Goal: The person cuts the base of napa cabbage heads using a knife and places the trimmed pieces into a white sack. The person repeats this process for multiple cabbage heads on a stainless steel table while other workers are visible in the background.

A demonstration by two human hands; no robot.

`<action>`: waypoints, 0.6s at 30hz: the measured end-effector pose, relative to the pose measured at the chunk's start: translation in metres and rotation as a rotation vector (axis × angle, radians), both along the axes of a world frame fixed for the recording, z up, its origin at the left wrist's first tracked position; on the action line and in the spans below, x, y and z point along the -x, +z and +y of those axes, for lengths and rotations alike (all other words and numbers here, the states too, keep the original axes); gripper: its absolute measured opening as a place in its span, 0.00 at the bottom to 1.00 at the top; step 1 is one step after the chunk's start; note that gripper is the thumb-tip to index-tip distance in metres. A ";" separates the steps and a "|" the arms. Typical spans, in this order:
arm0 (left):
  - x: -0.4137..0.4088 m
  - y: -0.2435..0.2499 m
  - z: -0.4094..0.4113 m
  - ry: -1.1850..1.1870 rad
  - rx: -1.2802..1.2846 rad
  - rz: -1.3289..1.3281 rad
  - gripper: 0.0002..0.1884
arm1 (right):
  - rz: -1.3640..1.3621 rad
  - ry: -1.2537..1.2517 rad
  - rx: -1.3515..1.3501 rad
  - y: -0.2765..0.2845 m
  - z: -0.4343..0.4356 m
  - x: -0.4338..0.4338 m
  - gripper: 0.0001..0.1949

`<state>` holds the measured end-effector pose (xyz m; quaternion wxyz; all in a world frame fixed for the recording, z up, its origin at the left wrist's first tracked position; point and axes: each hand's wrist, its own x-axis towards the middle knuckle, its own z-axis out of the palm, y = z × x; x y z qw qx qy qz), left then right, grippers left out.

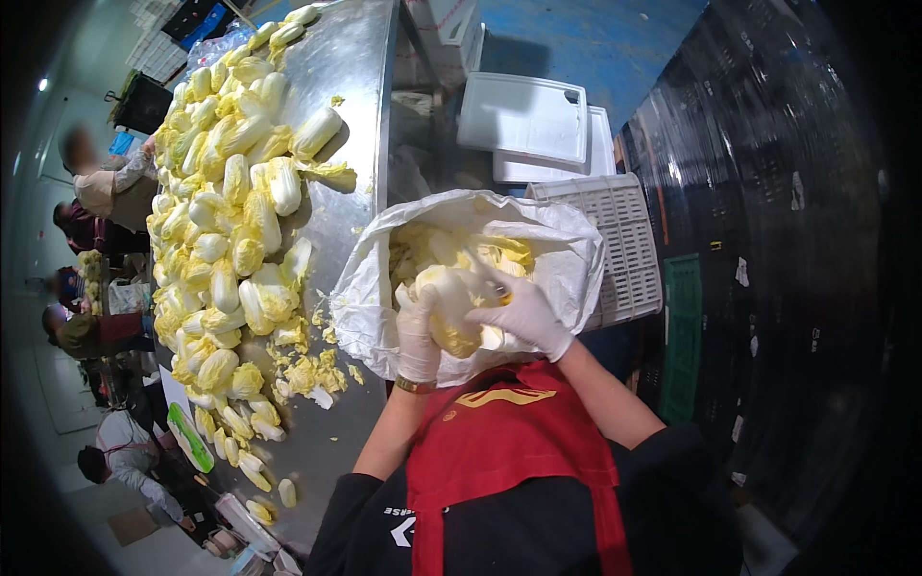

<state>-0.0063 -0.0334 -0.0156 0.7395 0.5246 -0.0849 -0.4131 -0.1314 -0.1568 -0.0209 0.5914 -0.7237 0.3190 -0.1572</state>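
My left hand [419, 335], in a white glove, grips a napa cabbage head [448, 288] above the mouth of a white woven sack [360, 288]. On the cabbage's other side is my right hand [524, 317], also gloved, closed around what looks like a small knife [497, 281] with a yellowish handle. Motion blurs the blade, and my fingers hide most of the handle. Below both hands, loose yellow and white cabbage leaves [508, 250] lie inside the sack.
A steel table [338, 65] on the left carries a long heap of napa cabbages [223, 284] and leaf scraps [317, 374]. White foam lids [526, 115] and a white plastic crate [605, 245] stand beyond the sack. Dark wrapped stacks [778, 237] rise at right. Several people work across the table.
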 end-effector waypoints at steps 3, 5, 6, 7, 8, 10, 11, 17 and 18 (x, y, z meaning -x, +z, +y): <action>0.014 0.003 -0.012 0.017 -0.087 -0.102 0.23 | -0.109 0.015 -0.182 0.004 0.010 -0.009 0.32; 0.017 0.007 -0.010 0.029 -0.109 -0.116 0.23 | -0.104 -0.005 -0.108 -0.008 0.012 -0.007 0.31; 0.017 0.004 -0.009 0.042 -0.101 -0.113 0.22 | -0.083 0.021 -0.109 -0.005 0.011 -0.006 0.32; 0.017 0.001 -0.007 0.055 -0.094 -0.111 0.21 | -0.062 0.046 -0.110 0.002 0.010 -0.005 0.33; 0.015 -0.005 -0.006 0.065 -0.072 -0.077 0.20 | -0.041 0.071 -0.111 0.005 0.009 -0.005 0.34; 0.011 -0.018 -0.005 0.080 -0.022 -0.006 0.17 | -0.041 0.076 -0.114 0.003 0.010 -0.004 0.35; 0.009 -0.021 -0.004 0.073 -0.028 0.034 0.16 | -0.040 0.080 -0.115 0.000 0.011 -0.003 0.36; 0.000 -0.036 -0.002 0.144 -0.232 -0.076 0.11 | -0.091 0.061 -0.065 -0.014 0.015 -0.002 0.31; 0.002 -0.030 -0.007 0.188 -0.255 -0.097 0.10 | -0.036 0.035 -0.014 -0.007 0.015 -0.002 0.31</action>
